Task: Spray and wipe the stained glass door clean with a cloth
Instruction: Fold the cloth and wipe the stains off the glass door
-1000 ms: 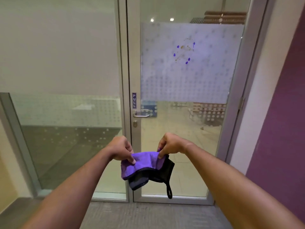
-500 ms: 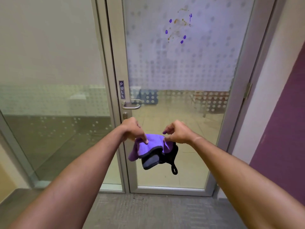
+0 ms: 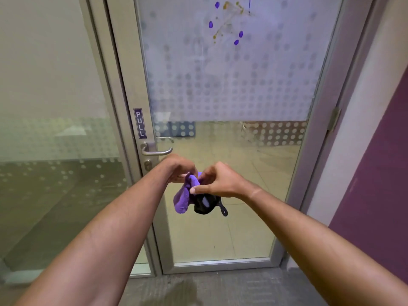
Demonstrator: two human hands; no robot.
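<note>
Grey carpet (image 3: 220, 288) runs up to a metal-framed glass door (image 3: 220, 173), with a fixed glass panel (image 3: 55, 129) on its left and a purple wall (image 3: 379, 195) on its right. Both arms reach forward at about handle height. The left hand (image 3: 178, 168) and the right hand (image 3: 217, 183) meet just in front of the lower clear pane, each with fingers curled round the cloth (image 3: 187, 195) and pinching it between them, so it hangs bunched below the knuckles. It is a purple cloth with a black side or lining and a small black hanging loop (image 3: 223, 211) dangling at its right edge. By my reading, the step in hand is folding or gathering it into a pad before wiping; that is best done by tucking the loop and loose corners inward, leaving a flat purple face outward so one hand can press it evenly on the glass. No spray bottle shows here, so whether the glass is already wet I cannot tell. The stains (image 3: 229, 21) sit high on the frosted, dot-patterned band, well above the hands: several purple blobs ringed round thin brownish-orange smears and specks. A PULL sign (image 3: 139, 123) and lever handle (image 3: 156, 151) sit on the frame's left side, just above the left hand
</note>
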